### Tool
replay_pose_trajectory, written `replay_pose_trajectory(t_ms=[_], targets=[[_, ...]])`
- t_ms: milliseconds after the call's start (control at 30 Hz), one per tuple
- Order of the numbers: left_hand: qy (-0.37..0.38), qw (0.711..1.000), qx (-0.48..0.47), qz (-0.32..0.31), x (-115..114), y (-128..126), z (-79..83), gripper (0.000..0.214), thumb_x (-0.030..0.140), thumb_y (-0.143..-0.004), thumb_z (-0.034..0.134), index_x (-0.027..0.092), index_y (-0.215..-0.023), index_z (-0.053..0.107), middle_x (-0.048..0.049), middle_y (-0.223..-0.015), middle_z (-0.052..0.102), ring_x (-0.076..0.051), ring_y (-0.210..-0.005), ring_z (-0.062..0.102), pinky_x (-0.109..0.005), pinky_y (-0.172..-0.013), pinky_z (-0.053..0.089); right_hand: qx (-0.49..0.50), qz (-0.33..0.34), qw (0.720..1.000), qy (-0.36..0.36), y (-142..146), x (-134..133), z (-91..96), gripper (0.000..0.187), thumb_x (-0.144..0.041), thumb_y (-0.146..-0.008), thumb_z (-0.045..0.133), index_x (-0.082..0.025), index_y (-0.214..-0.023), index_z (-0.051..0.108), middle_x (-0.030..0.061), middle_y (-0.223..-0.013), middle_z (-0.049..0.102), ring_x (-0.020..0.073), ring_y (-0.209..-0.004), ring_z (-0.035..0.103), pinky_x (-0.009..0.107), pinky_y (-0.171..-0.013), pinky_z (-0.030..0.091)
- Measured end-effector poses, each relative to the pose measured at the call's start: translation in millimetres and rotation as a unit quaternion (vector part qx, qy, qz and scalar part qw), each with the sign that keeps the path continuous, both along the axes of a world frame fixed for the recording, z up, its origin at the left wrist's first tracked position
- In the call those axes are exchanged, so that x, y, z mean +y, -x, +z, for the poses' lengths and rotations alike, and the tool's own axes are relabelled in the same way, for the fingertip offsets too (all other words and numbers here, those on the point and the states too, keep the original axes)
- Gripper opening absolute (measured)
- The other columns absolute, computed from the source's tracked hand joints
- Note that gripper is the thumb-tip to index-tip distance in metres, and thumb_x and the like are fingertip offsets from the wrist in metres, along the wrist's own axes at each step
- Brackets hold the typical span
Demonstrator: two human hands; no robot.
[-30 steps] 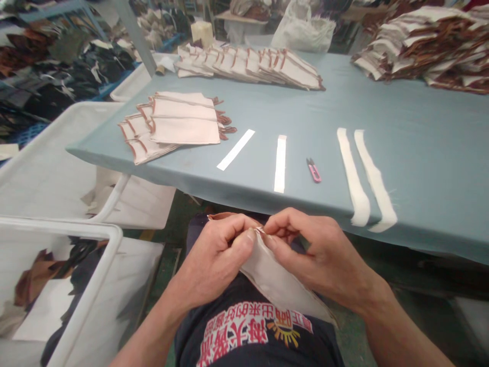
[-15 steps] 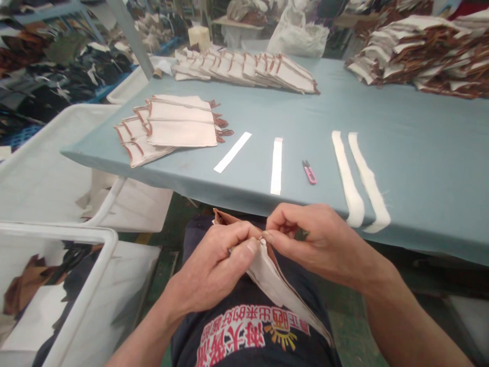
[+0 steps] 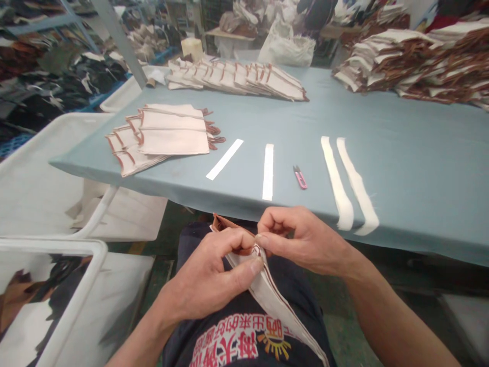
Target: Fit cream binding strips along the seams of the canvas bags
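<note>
A cream cloth piece with brown edging (image 3: pixel 270 291) slants across the person's lap, over a dark garment (image 3: pixel 305 290) with red-and-white lettering, just below the near edge of the worktop (image 3: pixel 424 178). The left hand (image 3: pixel 214 272) clamps it between thumb and fingers near its upper end; the right hand (image 3: pixel 305 244) has thumb and forefinger pinched together on the same edge, just beside the left's. On the worktop beyond, from left to right, lie two short white strips (image 3: pixel 268 172), pink snips (image 3: pixel 300 178) and two longer cream strips (image 3: pixel 336 186). A fanned stack (image 3: pixel 173 140) of similar cloth pieces rests at left, a long row (image 3: pixel 229 77) behind it, and a large brown-and-cream heap (image 3: pixel 412 63) at far right.
</note>
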State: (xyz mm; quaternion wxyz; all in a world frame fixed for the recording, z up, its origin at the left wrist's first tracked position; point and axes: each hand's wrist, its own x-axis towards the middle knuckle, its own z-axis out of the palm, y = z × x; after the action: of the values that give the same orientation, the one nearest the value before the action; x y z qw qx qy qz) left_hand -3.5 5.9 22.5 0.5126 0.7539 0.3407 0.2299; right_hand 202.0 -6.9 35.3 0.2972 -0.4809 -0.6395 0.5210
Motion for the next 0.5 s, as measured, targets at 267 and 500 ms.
replay_pose_trajectory(t_ms=[267, 500], targets=[[0.031, 0.999, -0.031, 0.01, 6, -9, -0.2, 0.019, 0.021, -0.091, 0.06, 0.016, -0.073, 0.06, 0.0044, -0.067, 0.056, -0.01, -0.063, 0.048, -0.021, -0.06, 0.038, -0.011, -0.031, 0.999, -0.019, -9, -3, -3.3, 0.015, -0.029, -0.09, 0.063, -0.017, -0.08, 0.063, -0.0027, -0.068, 0.06, 0.0098, -0.059, 0.051, 0.021, -0.053, 0.04], [0.086, 0.994, -0.071, -0.018, 11, -6, -5.3, 0.016, 0.026, -0.094, 0.065, 0.014, -0.086, 0.073, -0.0015, -0.084, 0.072, -0.013, -0.078, 0.063, -0.022, -0.073, 0.047, -0.055, -0.047, 0.996, -0.058, -7, -19, -2.0, 0.013, -0.026, -0.086, 0.069, -0.018, -0.08, 0.061, -0.0034, -0.069, 0.061, 0.0094, -0.059, 0.053, 0.021, -0.055, 0.044]])
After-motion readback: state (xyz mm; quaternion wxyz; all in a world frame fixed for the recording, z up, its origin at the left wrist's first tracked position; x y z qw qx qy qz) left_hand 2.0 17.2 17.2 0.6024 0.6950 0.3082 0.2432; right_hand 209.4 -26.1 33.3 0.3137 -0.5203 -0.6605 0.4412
